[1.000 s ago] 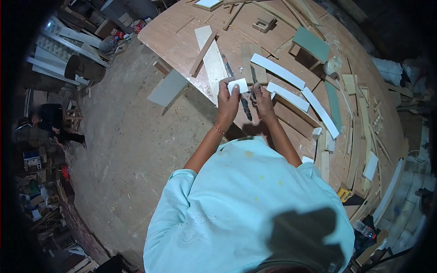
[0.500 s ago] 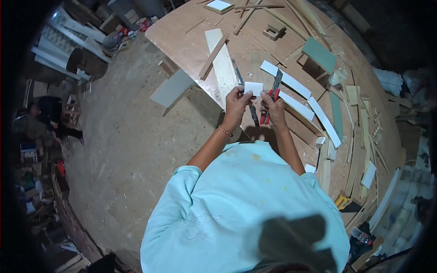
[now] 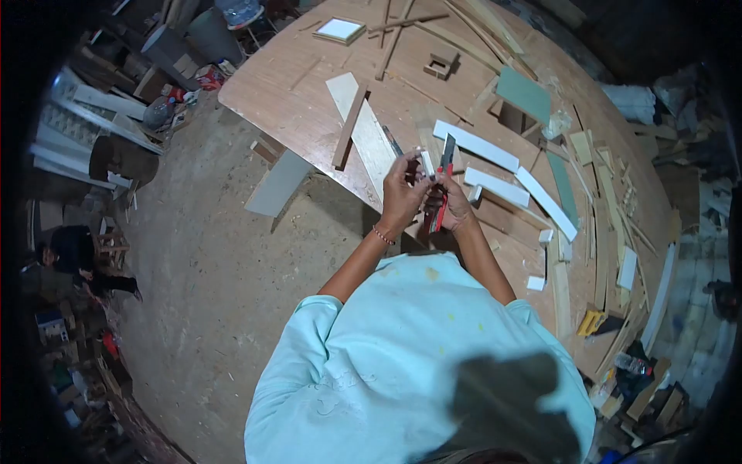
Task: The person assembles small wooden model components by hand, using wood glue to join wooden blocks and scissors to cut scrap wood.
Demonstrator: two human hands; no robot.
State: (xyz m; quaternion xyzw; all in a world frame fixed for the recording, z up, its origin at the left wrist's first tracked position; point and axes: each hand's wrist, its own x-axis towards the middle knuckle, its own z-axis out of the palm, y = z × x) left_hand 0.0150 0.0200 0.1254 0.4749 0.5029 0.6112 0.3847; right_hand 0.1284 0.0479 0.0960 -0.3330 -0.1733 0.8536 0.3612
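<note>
My left hand [image 3: 403,193] is closed, pinching a small white rectangular piece [image 3: 427,164] that stands nearly edge-on between the fingers. Close beside it, my right hand [image 3: 454,204] wraps around red-handled shears [image 3: 447,158], their dark blade pointing up and away from me. The two hands nearly meet over the near edge of the wooden table [image 3: 270,85]. Just beyond them lie white strips [image 3: 475,145], one of them [image 3: 496,187] right by my right hand. A pale board [image 3: 363,127] with a brown wooden stick [image 3: 352,127] across it is left of my hands.
Farther back are a small framed panel [image 3: 339,29], a wooden block with an opening [image 3: 440,65] and a green-topped piece [image 3: 523,93]. Thin wood strips [image 3: 607,201] crowd the right side, near a yellow-handled tool [image 3: 591,322]. A person [image 3: 73,251] sits at far left across the concrete floor [image 3: 193,232].
The white piece has turned from flat-facing to nearly edge-on in my left hand. My right hand and the shears have moved left, closer to it. The camera view has shifted slightly.
</note>
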